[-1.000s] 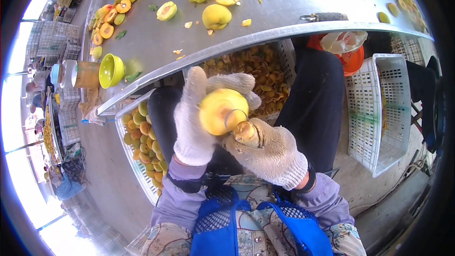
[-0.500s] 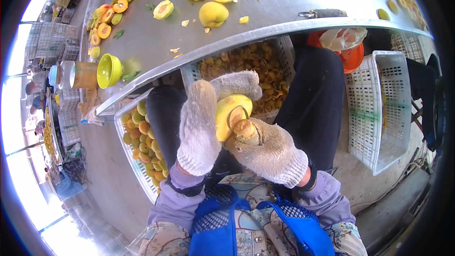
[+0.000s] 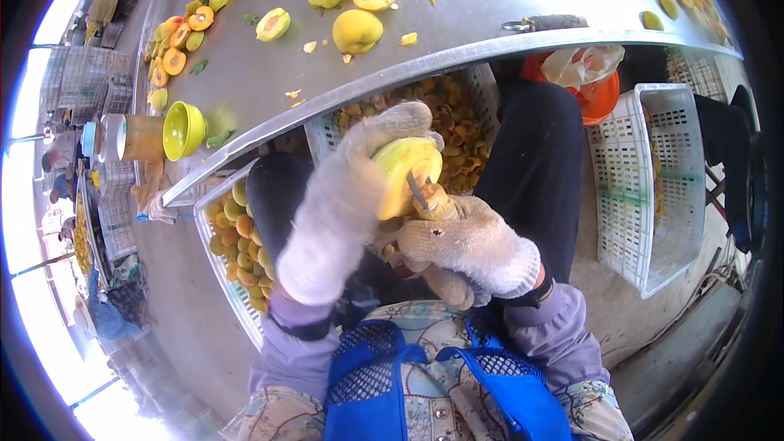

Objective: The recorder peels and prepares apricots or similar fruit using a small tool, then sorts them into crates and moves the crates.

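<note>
My left hand (image 3: 339, 196), in a dirty white knit glove and smeared by motion, holds a cut yellow peach (image 3: 408, 165) above my lap. The cut face is turned toward my right hand (image 3: 478, 245), also gloved and closed. It grips a pitting knife (image 3: 437, 202), whose curved metal blade shows edge-on against the peach's cut face. My right fingers cover most of the handle. How deep the blade sits in the flesh I cannot tell.
A metal table (image 3: 457, 0) bears whole and halved peaches (image 3: 357, 31), a ring-bladed tool (image 3: 545, 24) and a green bowl (image 3: 184, 131). Around my legs stand a crate of peaches (image 3: 241, 241), a crate of peelings or cut pieces (image 3: 465, 143), an orange bucket (image 3: 600, 102) and a white crate (image 3: 649, 188).
The blade has turned from a visible loop to edge-on, and the peach has tilted in my left hand. My right hand has rolled, showing more fingers underneath. The view has shifted slightly.
</note>
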{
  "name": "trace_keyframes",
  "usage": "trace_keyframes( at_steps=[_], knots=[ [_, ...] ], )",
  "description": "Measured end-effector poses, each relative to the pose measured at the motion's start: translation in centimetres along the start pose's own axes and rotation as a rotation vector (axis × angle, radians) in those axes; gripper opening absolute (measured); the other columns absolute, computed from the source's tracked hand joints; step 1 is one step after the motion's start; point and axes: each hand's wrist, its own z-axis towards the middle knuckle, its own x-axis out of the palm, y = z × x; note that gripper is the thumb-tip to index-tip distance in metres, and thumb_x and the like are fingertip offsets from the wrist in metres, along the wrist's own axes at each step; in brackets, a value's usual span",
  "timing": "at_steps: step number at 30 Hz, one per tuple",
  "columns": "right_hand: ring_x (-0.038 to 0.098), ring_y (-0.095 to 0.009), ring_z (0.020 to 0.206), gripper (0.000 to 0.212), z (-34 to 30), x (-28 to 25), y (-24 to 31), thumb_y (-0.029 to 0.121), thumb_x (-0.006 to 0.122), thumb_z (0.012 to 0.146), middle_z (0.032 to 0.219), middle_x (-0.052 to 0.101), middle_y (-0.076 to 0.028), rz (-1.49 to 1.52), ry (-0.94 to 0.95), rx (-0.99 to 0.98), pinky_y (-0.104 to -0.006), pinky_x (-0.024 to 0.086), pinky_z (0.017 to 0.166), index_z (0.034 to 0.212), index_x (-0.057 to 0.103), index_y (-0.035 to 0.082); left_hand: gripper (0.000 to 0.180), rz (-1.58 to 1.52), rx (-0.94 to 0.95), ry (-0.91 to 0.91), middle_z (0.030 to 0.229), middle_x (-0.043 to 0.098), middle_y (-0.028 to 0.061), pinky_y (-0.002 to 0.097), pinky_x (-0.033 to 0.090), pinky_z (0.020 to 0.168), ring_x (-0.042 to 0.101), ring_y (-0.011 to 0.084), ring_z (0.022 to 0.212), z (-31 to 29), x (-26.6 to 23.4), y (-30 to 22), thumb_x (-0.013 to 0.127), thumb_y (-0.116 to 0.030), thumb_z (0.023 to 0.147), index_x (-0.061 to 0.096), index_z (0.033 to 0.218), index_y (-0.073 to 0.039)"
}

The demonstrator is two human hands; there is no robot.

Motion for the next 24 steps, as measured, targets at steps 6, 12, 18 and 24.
trace_keyframes(
  at_steps=[6, 12, 18, 24],
  knots=[
    [0.057, -0.01, 0.054, 0.031, 0.8, -0.6, -2.2, 0.037, 0.069, 0.091, 0.075, 0.064, -0.002, 0.052, 0.153, -0.207, -0.0249, 0.047, 0.046, 0.091, 0.065, 0.006, 0.038, 0.454, 0.266, -0.271, 0.109, 0.068, 0.0134, 0.0305, 0.051, 0.087, 0.064, 0.0188, 0.098, -0.9, 1.1, 1.0, 0.061, -0.028, 0.097, 0.064, 0.118, 0.003],
    [0.057, -0.009, 0.061, 0.028, -0.7, -1.1, -0.8, 0.033, 0.068, 0.092, 0.074, 0.063, -0.003, 0.226, 0.209, 0.075, -0.0234, 0.048, 0.054, 0.093, 0.064, 0.005, 0.036, 0.586, 0.211, -0.145, 0.103, 0.071, 0.0132, 0.0293, 0.052, 0.081, 0.068, 0.0189, 0.089, 0.9, 1.7, -0.9, 0.058, -0.03, 0.099, 0.068, 0.112, 0.002],
    [0.066, -0.02, 0.089, 0.036, 0.6, -2.3, -4.3, 0.012, 0.077, 0.082, 0.102, 0.068, -0.011, 0.457, 0.11, -0.206, -0.0338, 0.054, 0.082, 0.113, 0.063, -0.002, 0.029, 0.933, 0.329, -0.036, 0.103, 0.072, 0.0124, 0.0318, 0.055, 0.078, 0.071, 0.025, 0.088, 2.5, 2.2, -1.1, 0.066, -0.026, 0.094, 0.07, 0.111, -0.003],
    [0.057, -0.008, 0.058, 0.023, 0.4, -1.3, -3.2, 0.024, 0.067, 0.092, 0.074, 0.063, -0.004, 0.343, 0.042, -0.249, -0.0214, 0.045, 0.049, 0.095, 0.063, 0.001, 0.033, 1.0, 0.324, -0.016, 0.092, 0.072, 0.0155, 0.0351, 0.055, 0.072, 0.07, 0.0323, 0.082, 3.5, 2.0, -0.9, 0.062, -0.034, 0.095, 0.072, 0.101, -0.003]
  ],
)
